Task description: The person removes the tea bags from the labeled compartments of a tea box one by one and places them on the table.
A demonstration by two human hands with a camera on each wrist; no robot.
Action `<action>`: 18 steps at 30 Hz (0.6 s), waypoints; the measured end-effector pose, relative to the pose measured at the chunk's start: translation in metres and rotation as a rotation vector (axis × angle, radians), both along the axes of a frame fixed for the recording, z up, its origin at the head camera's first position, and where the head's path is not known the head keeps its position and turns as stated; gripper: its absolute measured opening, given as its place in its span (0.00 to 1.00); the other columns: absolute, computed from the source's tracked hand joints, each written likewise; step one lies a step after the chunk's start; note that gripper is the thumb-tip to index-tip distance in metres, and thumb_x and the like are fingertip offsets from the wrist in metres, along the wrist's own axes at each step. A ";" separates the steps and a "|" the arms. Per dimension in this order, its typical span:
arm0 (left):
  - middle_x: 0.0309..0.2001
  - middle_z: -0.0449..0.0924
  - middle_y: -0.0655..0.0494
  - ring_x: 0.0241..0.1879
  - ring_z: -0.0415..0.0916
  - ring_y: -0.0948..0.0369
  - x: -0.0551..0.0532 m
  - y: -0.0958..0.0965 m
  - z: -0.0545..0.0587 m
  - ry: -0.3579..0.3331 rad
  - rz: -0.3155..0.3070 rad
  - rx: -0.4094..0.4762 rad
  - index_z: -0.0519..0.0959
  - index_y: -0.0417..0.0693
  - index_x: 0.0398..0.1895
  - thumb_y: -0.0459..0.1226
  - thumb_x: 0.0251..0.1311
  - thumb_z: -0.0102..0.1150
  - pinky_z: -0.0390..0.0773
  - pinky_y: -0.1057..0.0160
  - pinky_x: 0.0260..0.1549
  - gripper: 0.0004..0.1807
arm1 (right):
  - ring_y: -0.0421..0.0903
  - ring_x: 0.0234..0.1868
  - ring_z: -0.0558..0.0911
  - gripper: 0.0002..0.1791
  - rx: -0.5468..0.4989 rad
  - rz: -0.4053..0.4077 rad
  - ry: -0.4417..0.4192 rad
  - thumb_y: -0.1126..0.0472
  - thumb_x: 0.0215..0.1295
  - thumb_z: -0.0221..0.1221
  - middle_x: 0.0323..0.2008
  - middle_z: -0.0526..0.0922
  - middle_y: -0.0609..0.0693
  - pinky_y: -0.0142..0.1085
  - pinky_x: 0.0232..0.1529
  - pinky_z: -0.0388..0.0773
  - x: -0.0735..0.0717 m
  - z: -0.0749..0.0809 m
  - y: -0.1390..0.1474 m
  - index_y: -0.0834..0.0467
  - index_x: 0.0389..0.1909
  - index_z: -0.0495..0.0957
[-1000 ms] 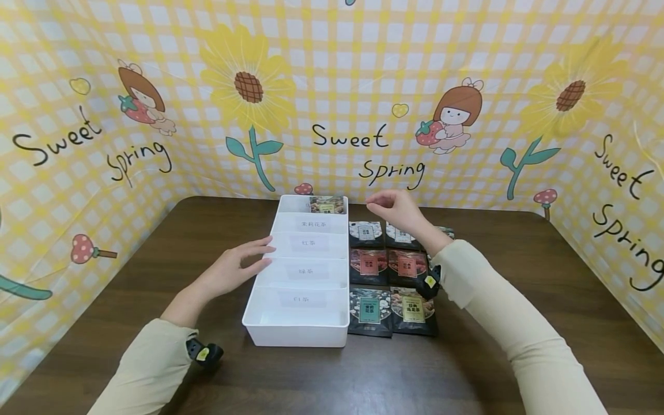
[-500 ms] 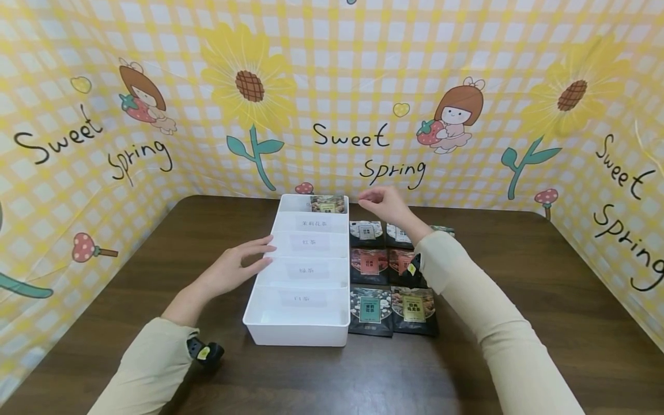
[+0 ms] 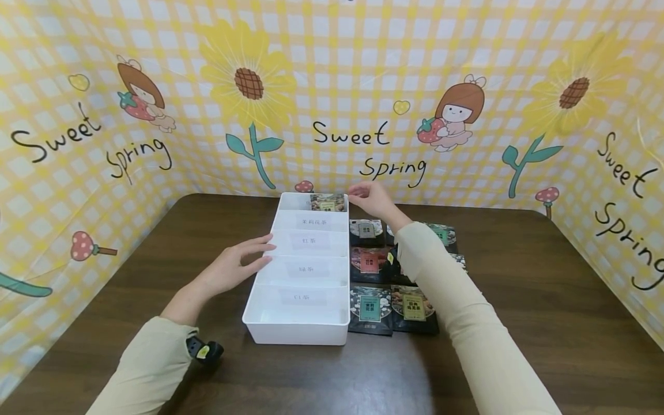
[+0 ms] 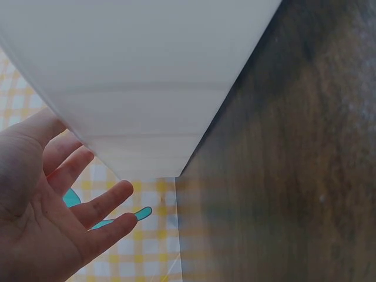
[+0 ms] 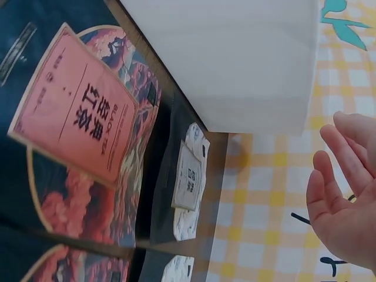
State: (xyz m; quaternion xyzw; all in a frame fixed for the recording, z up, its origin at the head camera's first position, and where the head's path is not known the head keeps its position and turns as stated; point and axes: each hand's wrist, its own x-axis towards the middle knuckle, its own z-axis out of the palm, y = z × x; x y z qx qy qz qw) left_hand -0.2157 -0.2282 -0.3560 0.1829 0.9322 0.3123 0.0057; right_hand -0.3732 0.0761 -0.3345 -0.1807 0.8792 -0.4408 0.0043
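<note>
A long white box [image 3: 295, 334], divided into labelled compartments, stands on the table. In its farthest compartment sits a tea sachet [image 3: 328, 203] with a yellow-green label. My left hand [image 3: 233, 268] is at the box's left rim, thumb and a fingertip reaching over the edge; in the left wrist view its other fingers [image 4: 106, 202] extend loosely below the rim. Beside the far right corner of the box my right hand [image 3: 376, 199] hovers, fingers lightly bent. Nothing shows between those fingers in the right wrist view, where the hand [image 5: 346, 194] appears against the checked cloth.
Right of the box lie rows of dark tea sachets: white-labelled [image 3: 366, 231], red-labelled [image 3: 369, 262], green-labelled [image 3: 370, 308] and yellow-labelled [image 3: 413, 307]. My right sleeve [image 3: 456, 305] covers part of them. A yellow checked cloth [image 3: 353, 69] rises behind the wooden table [image 3: 207, 380].
My right hand has moved left, from above the white-labelled sachets to the box's far right corner, uncovering a green-labelled sachet at the far right. The left hand has stayed at the left rim.
</note>
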 end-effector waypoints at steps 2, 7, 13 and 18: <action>0.69 0.60 0.44 0.69 0.56 0.42 0.001 0.000 0.000 -0.001 0.001 0.003 0.73 0.43 0.59 0.44 0.66 0.51 0.61 0.40 0.63 0.22 | 0.54 0.53 0.79 0.16 0.001 0.005 -0.002 0.62 0.65 0.56 0.51 0.81 0.60 0.43 0.56 0.75 -0.002 -0.001 -0.004 0.65 0.52 0.76; 0.69 0.61 0.44 0.69 0.57 0.42 0.002 0.000 0.001 0.002 0.001 0.007 0.73 0.43 0.59 0.43 0.66 0.51 0.61 0.40 0.63 0.21 | 0.54 0.56 0.77 0.18 0.013 0.008 -0.024 0.63 0.65 0.55 0.54 0.79 0.59 0.43 0.58 0.74 -0.004 -0.002 -0.011 0.63 0.55 0.75; 0.69 0.61 0.45 0.69 0.57 0.43 0.002 0.000 0.001 0.006 0.000 0.009 0.74 0.43 0.58 0.42 0.66 0.51 0.61 0.40 0.64 0.21 | 0.55 0.58 0.75 0.20 0.023 0.003 -0.063 0.63 0.66 0.54 0.59 0.76 0.58 0.44 0.58 0.75 -0.007 -0.006 -0.014 0.62 0.59 0.71; 0.69 0.62 0.44 0.68 0.57 0.43 0.002 0.000 0.001 0.002 0.004 0.011 0.74 0.43 0.58 0.42 0.66 0.51 0.61 0.41 0.64 0.21 | 0.56 0.60 0.74 0.23 0.022 0.013 -0.067 0.63 0.67 0.53 0.62 0.73 0.58 0.45 0.58 0.74 -0.008 -0.007 -0.017 0.62 0.62 0.68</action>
